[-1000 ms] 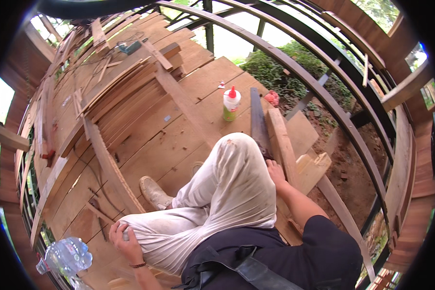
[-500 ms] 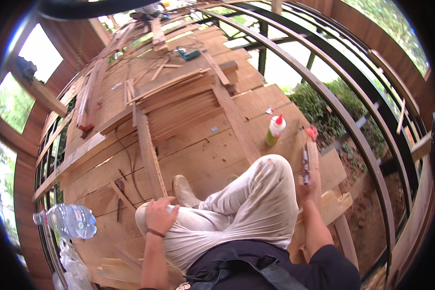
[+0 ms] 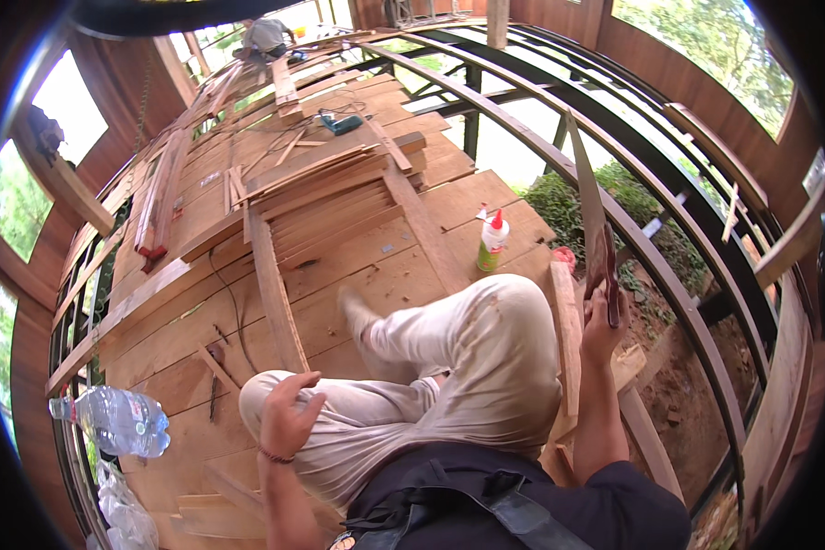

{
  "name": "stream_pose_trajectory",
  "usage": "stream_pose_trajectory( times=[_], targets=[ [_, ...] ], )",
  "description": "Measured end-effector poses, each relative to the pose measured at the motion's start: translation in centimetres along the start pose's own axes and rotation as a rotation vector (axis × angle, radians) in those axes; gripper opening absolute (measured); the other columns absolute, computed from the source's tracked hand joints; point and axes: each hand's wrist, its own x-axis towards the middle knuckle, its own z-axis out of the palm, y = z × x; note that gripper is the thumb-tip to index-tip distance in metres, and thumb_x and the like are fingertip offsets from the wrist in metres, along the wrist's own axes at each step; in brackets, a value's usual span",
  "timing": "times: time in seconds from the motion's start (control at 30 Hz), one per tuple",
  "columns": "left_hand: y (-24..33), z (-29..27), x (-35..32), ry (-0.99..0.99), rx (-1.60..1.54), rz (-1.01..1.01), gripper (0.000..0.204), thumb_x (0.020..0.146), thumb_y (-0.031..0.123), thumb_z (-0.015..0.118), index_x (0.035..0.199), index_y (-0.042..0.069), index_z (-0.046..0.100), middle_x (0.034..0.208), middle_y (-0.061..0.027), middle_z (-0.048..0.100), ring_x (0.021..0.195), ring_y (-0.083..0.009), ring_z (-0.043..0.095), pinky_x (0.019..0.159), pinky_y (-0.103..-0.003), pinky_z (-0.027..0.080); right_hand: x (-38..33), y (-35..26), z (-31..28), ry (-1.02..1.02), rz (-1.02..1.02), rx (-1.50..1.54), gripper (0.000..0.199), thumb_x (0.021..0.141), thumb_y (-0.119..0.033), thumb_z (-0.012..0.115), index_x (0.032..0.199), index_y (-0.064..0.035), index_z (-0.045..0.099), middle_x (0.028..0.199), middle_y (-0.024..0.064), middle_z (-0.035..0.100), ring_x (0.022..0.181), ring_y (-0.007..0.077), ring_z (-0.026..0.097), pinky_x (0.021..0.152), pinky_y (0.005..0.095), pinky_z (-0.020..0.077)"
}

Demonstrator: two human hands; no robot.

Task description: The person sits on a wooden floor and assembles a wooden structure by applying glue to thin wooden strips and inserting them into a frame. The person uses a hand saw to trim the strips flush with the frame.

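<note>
Beside the right hand (image 3: 605,323), open air is spreading over the bare ground (image 3: 674,408) until the curved beam (image 3: 698,335) begins barring it, while the upright saw (image 3: 591,197) is filling the space ahead and a timber (image 3: 566,339) and the raised knee (image 3: 513,316) are crowding the left. Between the left board (image 3: 275,298) and the right board (image 3: 423,229), the floor (image 3: 339,266) is offering a pocket of room, which stacked planks (image 3: 330,215) are closing off beyond and a shoe (image 3: 357,314) is partly filling. Past the right board, a squeeze bottle (image 3: 491,246) is standing in the way.
</note>
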Motion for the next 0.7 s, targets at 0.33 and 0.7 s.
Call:
stream_pose_trajectory(
  times=[0.33,0.7],
  targets=[
    [2.3,-8.8,1.8,0.041,-0.290,0.141,0.033,0.093,0.015,0.068,0.118,-0.006,0.067,0.110,-0.0147,0.072,0.103,-0.0235,0.069,0.095,-0.036,0.053,-0.8,-7.2,1.4,0.030,-0.099,0.139,0.014,0.096,-0.007,0.065,0.085,-0.0113,0.058,0.069,-0.0054,0.051,0.059,0.0027,0.045,0.050,0.0228,0.0336],
    [-9.8,-16.5,13.0,-0.293,-0.221,0.319,0.039,0.103,0.027,0.061,0.128,-0.003,0.064,0.113,-0.0121,0.068,0.103,-0.0208,0.064,0.097,-0.034,0.050,-5.3,-10.9,-4.2,-0.090,-0.173,-0.002,0.009,0.093,-0.005,0.073,0.098,-0.0048,0.065,0.080,-0.0064,0.057,0.074,0.0027,0.051,0.063,0.0245,0.0407]
  ],
)
